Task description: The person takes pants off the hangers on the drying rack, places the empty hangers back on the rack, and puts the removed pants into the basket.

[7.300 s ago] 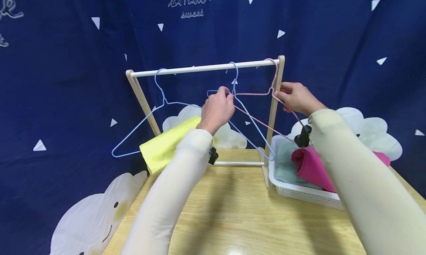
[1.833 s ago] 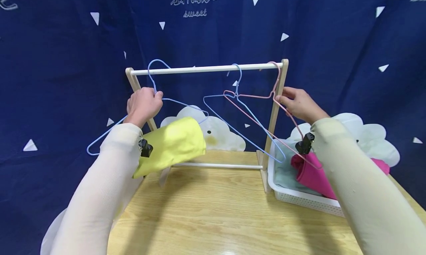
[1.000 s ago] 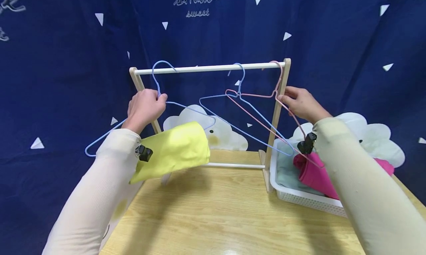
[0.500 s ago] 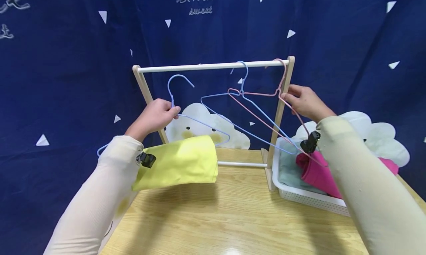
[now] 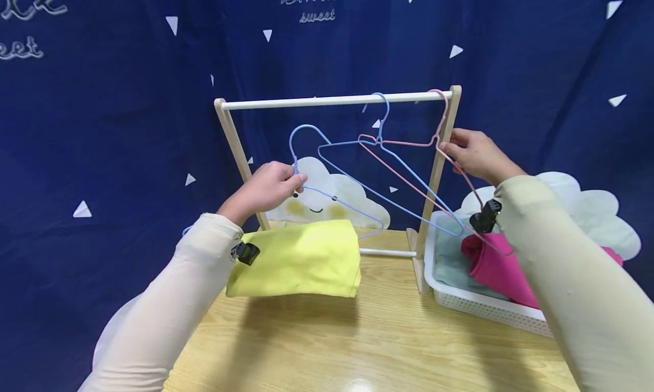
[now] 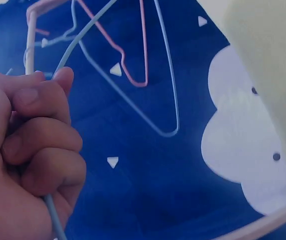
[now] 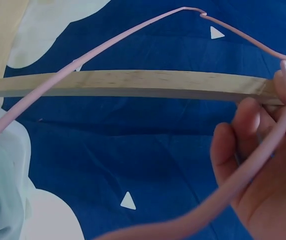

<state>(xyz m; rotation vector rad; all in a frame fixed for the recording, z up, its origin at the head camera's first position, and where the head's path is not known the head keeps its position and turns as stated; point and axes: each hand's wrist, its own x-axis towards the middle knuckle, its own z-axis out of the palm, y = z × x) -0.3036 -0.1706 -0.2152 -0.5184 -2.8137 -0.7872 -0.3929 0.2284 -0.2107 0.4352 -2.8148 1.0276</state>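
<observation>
My left hand (image 5: 268, 187) grips a blue hanger (image 5: 306, 125) just below its hook. A yellow cloth (image 5: 298, 261) hangs over the hanger's lower bar, above the table. In the left wrist view, my fingers (image 6: 52, 140) curl round the blue wire (image 6: 82, 32). My right hand (image 5: 480, 153) holds the right wooden post (image 5: 437, 170) of the rack, thumb in front. A pink hanger (image 5: 437, 135) hangs on the rail close by this hand. In the right wrist view its pink wire (image 7: 218, 200) crosses in front of the palm. Another blue hanger (image 5: 380, 133) hangs left of the pink one.
The white rail (image 5: 306, 102) runs across the top of the rack. At the right stands a white basket (image 5: 490, 309) with a grey-green cloth (image 5: 452, 255) and a magenta cloth (image 5: 495, 267). A dark blue curtain (image 5: 128, 125) with white clouds hangs behind the wooden table (image 5: 327, 352).
My left hand first moved left to the hanger with the yellow cloth, gripped it and lifted it off the rail, then brought it down and rightward. My right hand stays at the post.
</observation>
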